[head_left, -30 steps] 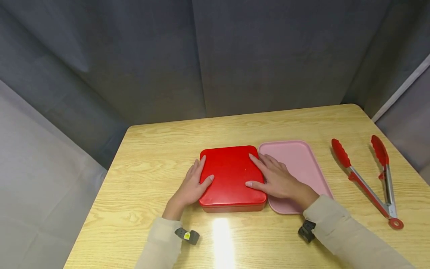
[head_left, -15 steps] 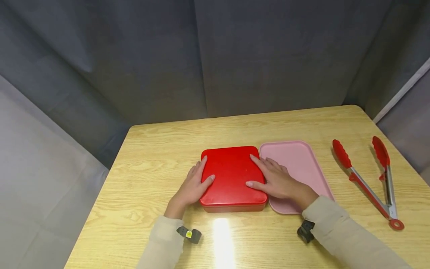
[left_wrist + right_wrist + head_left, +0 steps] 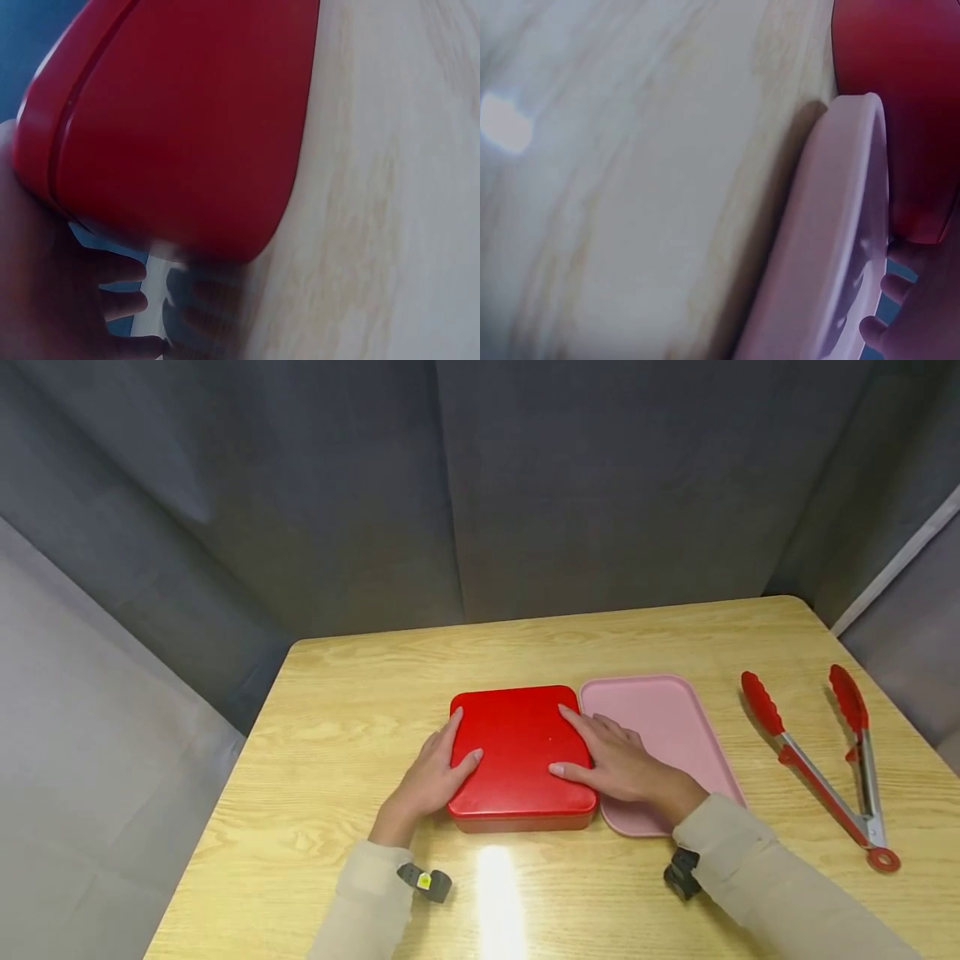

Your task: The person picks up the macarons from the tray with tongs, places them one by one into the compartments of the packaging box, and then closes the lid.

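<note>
A red square box with its lid on (image 3: 517,743) sits on the wooden table, in the middle of the head view. My left hand (image 3: 426,783) rests along its left edge, thumb on the lid and fingers reaching forward. At the right edge my right hand (image 3: 618,764) touches the lid with thumb and index finger, the others spread over a pink tray (image 3: 671,718). In the left wrist view, several left fingers (image 3: 124,304) stretch out apart from the box side (image 3: 180,142). The right wrist view has the tray's rim (image 3: 817,217) close against the box (image 3: 907,67).
Red-tipped tongs (image 3: 825,795) lie spread apart on the table's right side. The wooden table (image 3: 322,760) extends to the left and in front of the box. Grey curtains (image 3: 360,502) hang behind the table's far edge.
</note>
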### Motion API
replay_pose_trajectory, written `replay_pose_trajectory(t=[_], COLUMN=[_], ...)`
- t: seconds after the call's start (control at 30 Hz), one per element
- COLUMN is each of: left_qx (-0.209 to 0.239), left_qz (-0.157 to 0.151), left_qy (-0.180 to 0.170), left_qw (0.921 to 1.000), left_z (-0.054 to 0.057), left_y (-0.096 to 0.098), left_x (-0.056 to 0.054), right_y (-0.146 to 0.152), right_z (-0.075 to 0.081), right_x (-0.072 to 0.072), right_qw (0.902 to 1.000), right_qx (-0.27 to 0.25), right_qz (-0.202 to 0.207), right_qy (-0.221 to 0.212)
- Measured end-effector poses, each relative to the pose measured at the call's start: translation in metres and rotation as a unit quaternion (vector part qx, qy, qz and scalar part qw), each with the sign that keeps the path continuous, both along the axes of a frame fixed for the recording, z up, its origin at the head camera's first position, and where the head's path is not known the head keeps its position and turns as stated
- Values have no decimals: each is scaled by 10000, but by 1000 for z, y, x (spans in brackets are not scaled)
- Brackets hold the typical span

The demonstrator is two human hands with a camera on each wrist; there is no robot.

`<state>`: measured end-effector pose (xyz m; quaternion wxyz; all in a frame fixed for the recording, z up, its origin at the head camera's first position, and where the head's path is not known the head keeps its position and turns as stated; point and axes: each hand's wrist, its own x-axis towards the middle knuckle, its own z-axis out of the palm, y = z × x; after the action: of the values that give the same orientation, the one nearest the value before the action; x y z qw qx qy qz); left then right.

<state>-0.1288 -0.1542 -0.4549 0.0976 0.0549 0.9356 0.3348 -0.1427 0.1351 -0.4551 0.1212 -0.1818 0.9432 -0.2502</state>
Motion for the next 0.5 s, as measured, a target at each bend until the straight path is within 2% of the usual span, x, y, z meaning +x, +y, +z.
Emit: replay_pose_trajectory(t=[0.5], left_qx=[-127], left_qz=[65], left_qy=[-25], left_qw=[9999], left_z=[1], left_y=[-3], left_x=[-3], right_y=[-3], right_z=[-1], right_x=[-5], right_qw=[10000], right_qx=[-44], right_qz=[14], right_qy=[38])
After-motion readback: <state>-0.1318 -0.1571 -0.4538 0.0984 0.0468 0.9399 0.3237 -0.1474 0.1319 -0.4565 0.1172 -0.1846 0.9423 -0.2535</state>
